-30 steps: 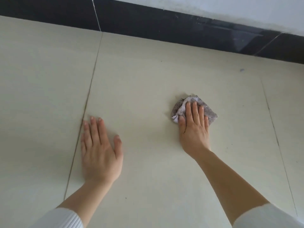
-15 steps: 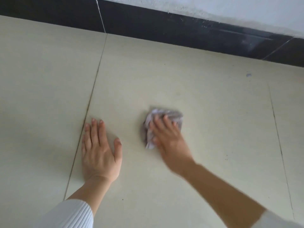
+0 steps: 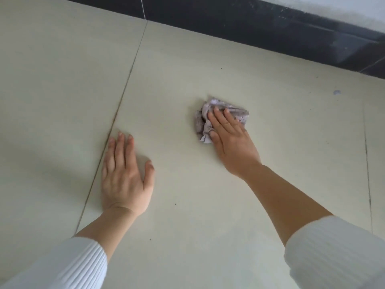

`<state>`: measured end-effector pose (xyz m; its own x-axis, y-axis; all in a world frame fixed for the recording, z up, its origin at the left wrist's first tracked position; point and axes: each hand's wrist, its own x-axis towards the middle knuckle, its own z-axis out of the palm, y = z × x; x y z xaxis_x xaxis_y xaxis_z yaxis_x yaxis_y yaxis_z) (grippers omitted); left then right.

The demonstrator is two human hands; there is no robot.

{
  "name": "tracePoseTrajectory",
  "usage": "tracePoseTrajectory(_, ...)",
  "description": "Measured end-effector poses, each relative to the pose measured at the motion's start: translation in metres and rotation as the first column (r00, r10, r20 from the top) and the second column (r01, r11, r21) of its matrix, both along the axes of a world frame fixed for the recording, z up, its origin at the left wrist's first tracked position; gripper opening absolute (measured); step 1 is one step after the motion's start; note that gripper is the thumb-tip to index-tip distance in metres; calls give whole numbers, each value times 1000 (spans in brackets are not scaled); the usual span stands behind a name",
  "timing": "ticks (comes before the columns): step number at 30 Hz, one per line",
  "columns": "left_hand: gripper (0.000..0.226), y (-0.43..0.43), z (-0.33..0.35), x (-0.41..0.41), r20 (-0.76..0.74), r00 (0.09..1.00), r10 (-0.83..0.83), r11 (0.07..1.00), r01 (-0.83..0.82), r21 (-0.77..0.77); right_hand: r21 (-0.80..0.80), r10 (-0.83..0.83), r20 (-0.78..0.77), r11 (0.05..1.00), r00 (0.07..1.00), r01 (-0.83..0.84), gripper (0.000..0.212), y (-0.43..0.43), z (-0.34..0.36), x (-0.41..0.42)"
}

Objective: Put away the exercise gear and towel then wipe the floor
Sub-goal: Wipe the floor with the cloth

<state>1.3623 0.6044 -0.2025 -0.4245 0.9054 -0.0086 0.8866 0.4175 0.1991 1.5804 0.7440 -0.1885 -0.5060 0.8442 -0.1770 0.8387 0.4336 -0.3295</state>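
A crumpled grey-purple cloth point(image 3: 203, 119) lies on the cream tiled floor point(image 3: 208, 65). My right hand point(image 3: 231, 138) presses down on the cloth, fingers spread over it, thumb at its near edge. Much of the cloth is hidden under the palm. My left hand point(image 3: 125, 174) rests flat on the floor to the left, fingers apart, holding nothing. It lies beside a dark grout line point(image 3: 116, 113). Both arms wear white ribbed sleeves.
A black skirting strip point(image 3: 250, 24) runs along the wall at the far edge of the floor. A small bluish spot point(image 3: 336, 92) marks the tile at the right. A second grout line point(image 3: 367, 163) runs down the right side. Small dark specks dot the near tile.
My right hand swept the cloth left toward my left hand, then back to the right and a little farther away. The left hand stayed planted.
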Motion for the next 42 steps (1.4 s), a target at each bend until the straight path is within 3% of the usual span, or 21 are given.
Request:
tracePoseTrajectory(5,70,0,-3,-2,-10,1000,-28,998,28,56,-2,-215,64,977,975,215,52,20,6,21)
tracePoseTrajectory(10,70,0,-5,-3,18,999,-31,995,29,91,18,-467,79,884,881,467,54,-4,7,63)
tracePoseTrajectory(18,70,-2,-2,-7,92,993,-78,996,74,46,48,-550,-30,833,834,551,52,-120,1,94)
tracePoseTrajectory(21,73,0,4,-21,171,968,-183,981,191,-31,41,-572,-69,817,818,575,50,-171,-1,89)
tracePoseTrajectory(27,77,-39,-2,-30,145,918,-370,916,386,-107,32,-405,-83,912,911,408,50,-286,4,59)
tracePoseTrajectory(31,82,-50,0,-31,194,910,-368,909,396,-134,52,-32,-122,998,992,39,46,-339,0,26)
tracePoseTrajectory(34,80,-76,-1,-45,117,926,-359,915,374,-151,95,180,-92,981,979,-171,45,-300,-3,38)
tracePoseTrajectory(35,81,-85,-1,-53,87,934,-347,919,357,-169,93,142,-91,987,986,-133,46,-277,-5,45)
tracePoseTrajectory(37,84,-95,0,-67,56,941,-334,919,338,-203,79,-93,-113,992,989,102,52,-222,-5,55)
tracePoseTrajectory(39,87,-92,0,-73,67,941,-332,915,338,-219,63,-340,-88,936,936,346,53,-167,-5,53)
tracePoseTrajectory(42,88,-88,3,-70,108,941,-321,905,338,-257,74,-507,-53,857,860,510,51,-109,-6,34)
